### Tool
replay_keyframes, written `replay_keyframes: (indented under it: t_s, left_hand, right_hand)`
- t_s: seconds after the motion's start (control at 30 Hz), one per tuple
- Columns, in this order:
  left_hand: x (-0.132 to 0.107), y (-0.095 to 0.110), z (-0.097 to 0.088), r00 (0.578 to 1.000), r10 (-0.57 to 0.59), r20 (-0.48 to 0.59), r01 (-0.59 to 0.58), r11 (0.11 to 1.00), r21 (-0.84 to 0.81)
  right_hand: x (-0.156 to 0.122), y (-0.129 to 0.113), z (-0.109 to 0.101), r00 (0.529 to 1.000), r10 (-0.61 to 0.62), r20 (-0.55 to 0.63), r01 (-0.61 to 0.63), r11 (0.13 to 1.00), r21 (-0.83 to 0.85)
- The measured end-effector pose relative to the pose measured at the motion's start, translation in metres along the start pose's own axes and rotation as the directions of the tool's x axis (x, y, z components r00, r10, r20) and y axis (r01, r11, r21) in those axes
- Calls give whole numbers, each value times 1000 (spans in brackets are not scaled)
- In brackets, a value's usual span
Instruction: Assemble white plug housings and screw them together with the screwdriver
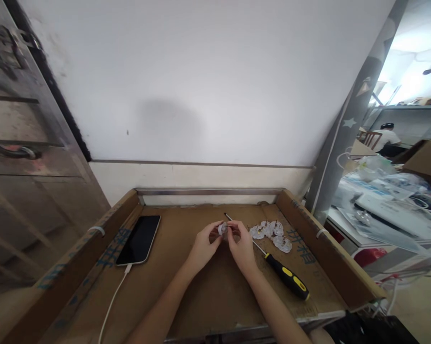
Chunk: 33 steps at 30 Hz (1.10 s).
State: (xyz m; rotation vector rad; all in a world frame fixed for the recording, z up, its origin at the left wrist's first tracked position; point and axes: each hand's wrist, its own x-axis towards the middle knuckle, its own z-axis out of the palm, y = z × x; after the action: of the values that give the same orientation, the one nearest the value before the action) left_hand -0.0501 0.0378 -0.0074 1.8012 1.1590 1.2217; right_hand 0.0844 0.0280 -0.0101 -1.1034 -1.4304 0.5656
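I have both hands, left (204, 247) and right (241, 244), pinching a small clear part (222, 230); the screwdriver (272, 262) lies beside them, so fastening likely needs it.

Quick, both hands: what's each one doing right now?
Left hand: closed on the small clear part.
Right hand: pinching the same part.
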Motion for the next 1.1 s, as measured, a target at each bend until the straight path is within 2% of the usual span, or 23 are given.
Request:
replay_keyframes:
  t_s: [0.4,0.6,0.73,0.8,0.9,1.0,1.1]
  left_hand:
    - [-3,1,1,994,95,-50,-92,994,61]
    - [-2,2,0,995,21,-95,-12,996,94]
    - [-1,2,-3,989,-2,-147,15,996,87]
    - [0,3,-4,991,-12,-132,19,998,53]
    - [1,5,-4,996,-29,-82,26,999,-31]
    - [2,5,-4,995,-80,-60,72,989,-126]
    - [3,6,-6,992,-120,-37,113,982,-149]
  right_hand:
    - [-2,2,1,1000,0,31,-1,1000,4]
    - [-2,2,2,997,34,73,-41,995,94]
    - [0,8,5,992,117,55,-125,976,176]
    - [2,12,5,986,161,48,-168,964,206]
    - [4,17,5,976,188,107,-210,944,255]
    - [5,19,5,964,211,164,-252,922,293]
    - [6,20,5,953,234,191,-286,904,318]
